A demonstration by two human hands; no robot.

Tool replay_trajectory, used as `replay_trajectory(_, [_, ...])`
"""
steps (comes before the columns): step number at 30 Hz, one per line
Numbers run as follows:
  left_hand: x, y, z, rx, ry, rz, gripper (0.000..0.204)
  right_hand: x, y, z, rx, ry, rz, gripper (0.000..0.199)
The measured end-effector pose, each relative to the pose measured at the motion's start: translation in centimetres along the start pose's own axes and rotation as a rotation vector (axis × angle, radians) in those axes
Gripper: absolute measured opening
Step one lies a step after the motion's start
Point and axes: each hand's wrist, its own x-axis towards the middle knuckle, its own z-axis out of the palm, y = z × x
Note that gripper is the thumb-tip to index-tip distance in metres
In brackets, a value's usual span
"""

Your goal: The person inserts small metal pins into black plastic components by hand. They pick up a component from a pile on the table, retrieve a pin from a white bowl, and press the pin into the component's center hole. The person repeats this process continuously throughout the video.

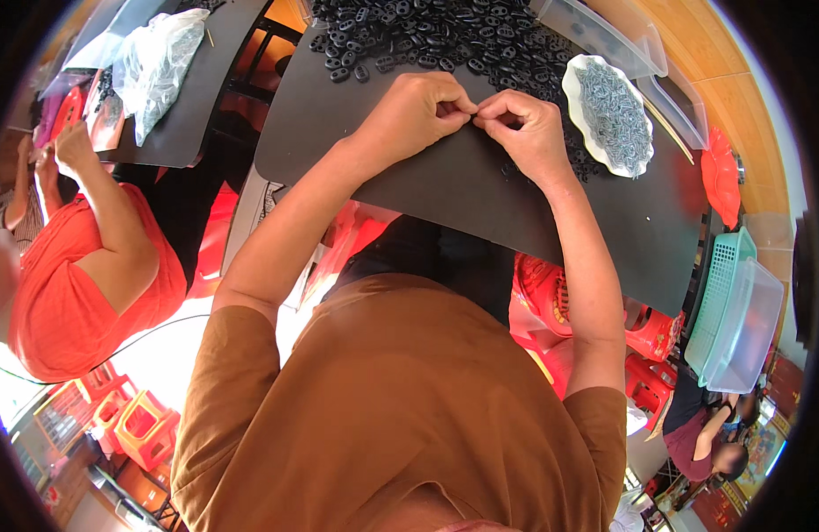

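Note:
My left hand [420,111] and my right hand [532,133] meet above the dark table [436,195], thumbs and forefingers pinched together tip to tip. Whatever sits between the fingertips is too small and too covered to make out. Just beyond the hands spreads a large heap of small black oval pieces with holes [427,31]. Some more of these dark pieces lie beside and partly behind my right hand. To the right of that hand stands a white scalloped dish [573,89] full of small, slender grey-blue pieces [615,115].
Clear plastic bins [644,44] and thin sticks [668,131] lie at the far right. A red dish [720,177], a green basket [721,284] and a clear tub [748,328] stand along the right. At left, a person in red [99,266] works at another table holding a plastic bag [161,66].

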Motion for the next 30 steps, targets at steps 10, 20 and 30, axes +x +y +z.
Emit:
replay_trajectory(10, [0.0,-0.4,0.0,0.026,-0.005,0.042,0.008,0.0,0.0,0.1,-0.048,-0.015,-0.034,0.005])
replay_trajectory(20, [-0.5,-0.1,-0.3,0.199,0.020,0.083,0.009,0.1,-0.9,0.0,-0.057,-0.035,0.055,0.005])
replay_trajectory(30, [-0.2,-0.7,-1.6,-0.251,-0.036,-0.152,0.024,0.4,-1.2,-0.7,0.309,-0.075,0.259,0.009])
